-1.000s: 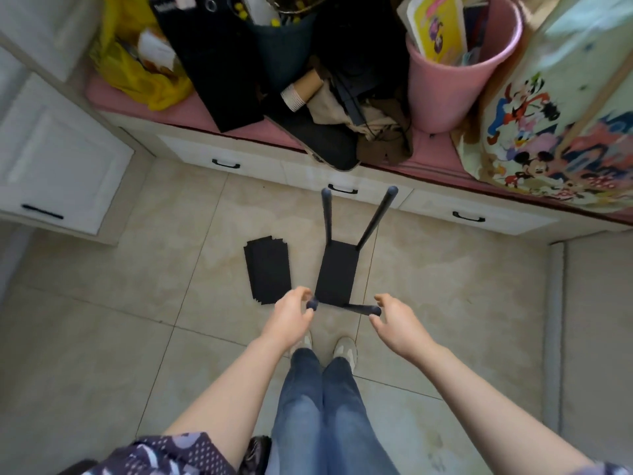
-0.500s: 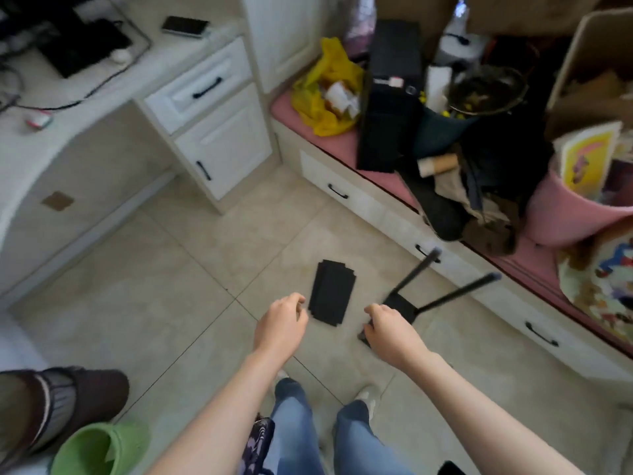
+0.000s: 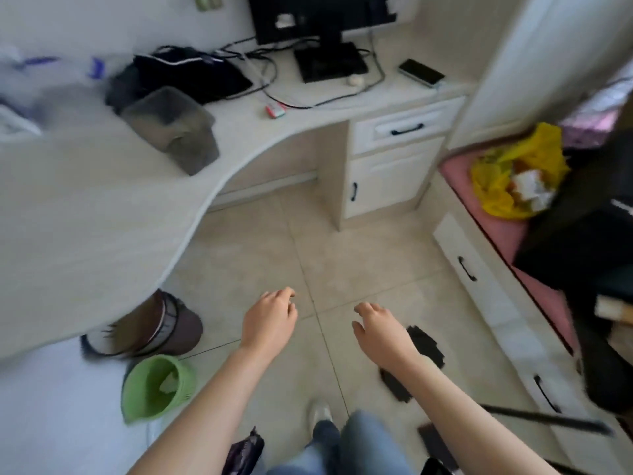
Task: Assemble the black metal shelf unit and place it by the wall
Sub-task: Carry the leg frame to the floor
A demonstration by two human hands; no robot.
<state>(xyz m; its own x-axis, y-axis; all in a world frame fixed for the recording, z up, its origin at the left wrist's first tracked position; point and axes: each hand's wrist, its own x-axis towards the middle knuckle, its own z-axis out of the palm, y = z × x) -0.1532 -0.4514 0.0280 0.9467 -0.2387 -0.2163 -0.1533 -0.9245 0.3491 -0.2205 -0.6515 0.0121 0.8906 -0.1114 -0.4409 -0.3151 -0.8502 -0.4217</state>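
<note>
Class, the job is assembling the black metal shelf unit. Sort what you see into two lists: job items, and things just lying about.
Job items: black panels; black rod; left hand and right hand, both empty.

Lying about: green basket; yellow bag; monitor; phone.

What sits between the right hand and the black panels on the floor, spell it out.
Nothing visible does. The right hand hangs empty over the floor tile beside the black panels, and its forearm crosses them in this view. Between hand and panels only tile shows.
</note>
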